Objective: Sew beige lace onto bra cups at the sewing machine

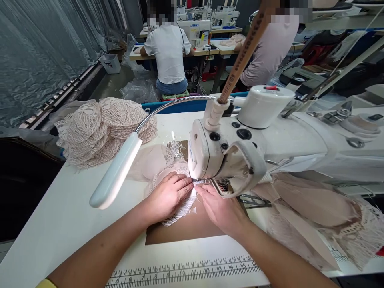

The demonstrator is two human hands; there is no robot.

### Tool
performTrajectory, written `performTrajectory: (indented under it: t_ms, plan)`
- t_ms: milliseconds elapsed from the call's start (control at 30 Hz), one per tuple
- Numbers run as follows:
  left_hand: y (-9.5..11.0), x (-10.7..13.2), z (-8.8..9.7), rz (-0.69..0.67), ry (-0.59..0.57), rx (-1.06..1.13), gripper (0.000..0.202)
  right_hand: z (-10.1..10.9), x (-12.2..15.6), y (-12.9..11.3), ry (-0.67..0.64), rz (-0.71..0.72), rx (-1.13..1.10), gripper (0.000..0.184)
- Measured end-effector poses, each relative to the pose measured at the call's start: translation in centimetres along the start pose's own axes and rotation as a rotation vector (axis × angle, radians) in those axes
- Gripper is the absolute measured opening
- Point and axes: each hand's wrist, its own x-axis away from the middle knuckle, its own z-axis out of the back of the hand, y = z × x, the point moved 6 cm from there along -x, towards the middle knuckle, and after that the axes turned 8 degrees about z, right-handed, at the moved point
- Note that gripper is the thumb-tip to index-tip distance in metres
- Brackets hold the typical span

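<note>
My left hand (168, 197) lies on a piece of pale lace fabric (180, 210), fingers pressed down on it just left of the presser foot (201, 182) of a white sewing machine (258, 140). My right hand (220, 210) rests on the fabric on the other side of the foot, its fingertips pinching the lace edge beside the needle. A beige bra cup (154, 160) lies behind my left hand. The needle itself is hidden by the machine head.
A pile of lace pieces (102, 132) sits at the back left of the white table (69, 216). A gooseneck lamp (117, 172) hangs over the left side. More beige fabric (312, 208) lies at the right. A printed ruler (186, 272) runs along the front edge. Two people sit at sewing machines behind.
</note>
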Motion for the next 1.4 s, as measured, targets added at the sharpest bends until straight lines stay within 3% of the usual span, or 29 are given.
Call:
performTrajectory:
  t_ms: [167,733,933,1133,1267,1400]
  plan:
    - [-0.5,-0.1,-0.1,0.001,-0.023,0.02,0.034,0.3,0.2,0.0,-0.008,0.061,-0.014,0.038]
    - [-1.3,0.3,0.4,0.107,-0.017,-0.047,0.034,0.0,-0.2,0.0,-0.024,0.015,-0.012,0.04]
    - [-0.7,0.9,1.5,0.082,-0.114,0.022,0.037,0.2,0.3,0.1,-0.011,0.029,-0.016,0.04]
    - [0.1,1.4,3.7,0.19,-0.233,0.133,0.023,-0.1,0.5,0.2,-0.05,0.009,0.009,0.042]
    - [-0.5,1.5,2.5,0.266,-0.304,0.09,0.025,-0.3,0.7,0.0,-0.09,0.005,0.008,0.041]
    - [-1.9,1.3,1.6,0.303,-0.336,0.257,0.029,-0.2,0.8,-0.1,-0.073,0.012,-0.053,0.039]
